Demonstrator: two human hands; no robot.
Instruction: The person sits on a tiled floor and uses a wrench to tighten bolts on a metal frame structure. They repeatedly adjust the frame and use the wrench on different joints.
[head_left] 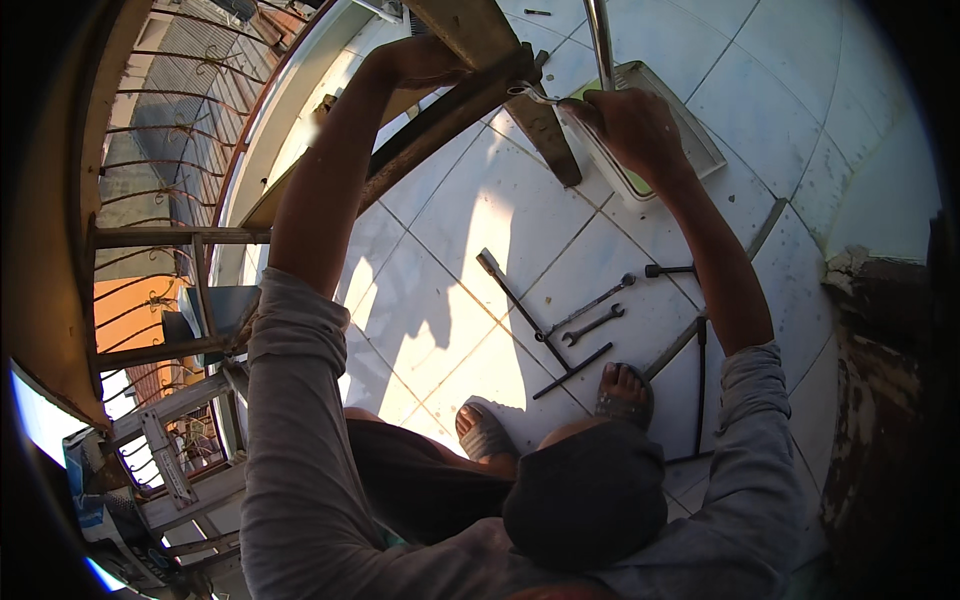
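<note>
My right hand (635,125) is closed around a wrench (535,94). The wrench's ring end points left, beside the end of a worn brown beam (430,125), and I cannot tell whether it sits on a bolt. My left hand (425,62) is up against the far side of that beam, with its fingers mostly hidden. Beyond the beam, a flat brown leg (545,140) reaches down towards the tiles. On the floor nearer me lie a long T-shaped wrench (515,300), a combination wrench (595,305) and a shorter open-ended wrench (594,325).
A white tray (705,150) with a greenish inside stands under my right hand, near a shiny metal pole (599,40). A dark rod (572,371), a socket wrench (668,270) and a long dark bar (700,385) lie on the tiles. Curved railings (160,130) border the left.
</note>
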